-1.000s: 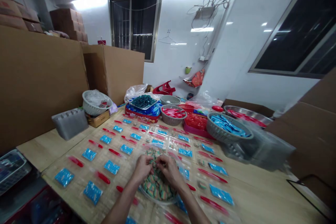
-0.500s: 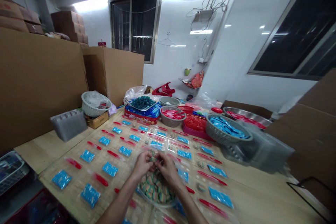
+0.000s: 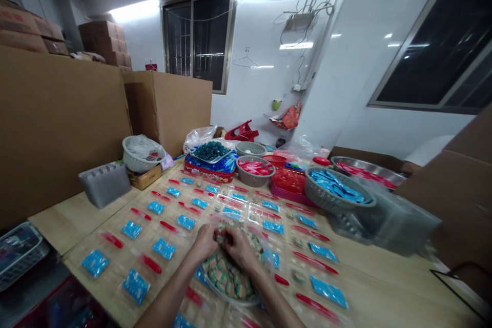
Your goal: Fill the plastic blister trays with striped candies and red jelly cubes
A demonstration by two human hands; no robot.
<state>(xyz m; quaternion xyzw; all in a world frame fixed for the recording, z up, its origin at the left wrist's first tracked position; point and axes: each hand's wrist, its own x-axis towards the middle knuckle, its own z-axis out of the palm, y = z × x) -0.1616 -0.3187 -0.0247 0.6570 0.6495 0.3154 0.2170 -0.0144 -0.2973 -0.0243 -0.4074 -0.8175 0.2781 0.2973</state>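
A clear round bowl (image 3: 230, 301) stands before me, heaped with small striped pieces (image 3: 226, 274) in green and tan. Over its far side my left hand (image 3: 206, 240) is closed, fingertips pinched around a striped piece (image 3: 220, 239). My right hand (image 3: 239, 247) meets it there with bent fingers, also pinched at the same spot; its fingertips are partly hidden, and what they grip is hard to make out. Around the bowl lie rows of clear plastic trays, many with a blue packet (image 3: 164, 248) and a red pen-like tool (image 3: 151, 264).
Along the back stand a basket of pink packets (image 3: 255, 169), a basket of blue packets (image 3: 338, 189) and a tray of teal pieces (image 3: 210, 151). Stacked clear trays (image 3: 407, 223) sit at right. Cardboard (image 3: 57, 128) walls the left. Part of another person (image 3: 428, 154) shows at far right.
Both hands have drawn slightly lower and closer over the bowl, and the right fingers have curled in more. The view has shifted slightly. Another person's arm has appeared at far right.
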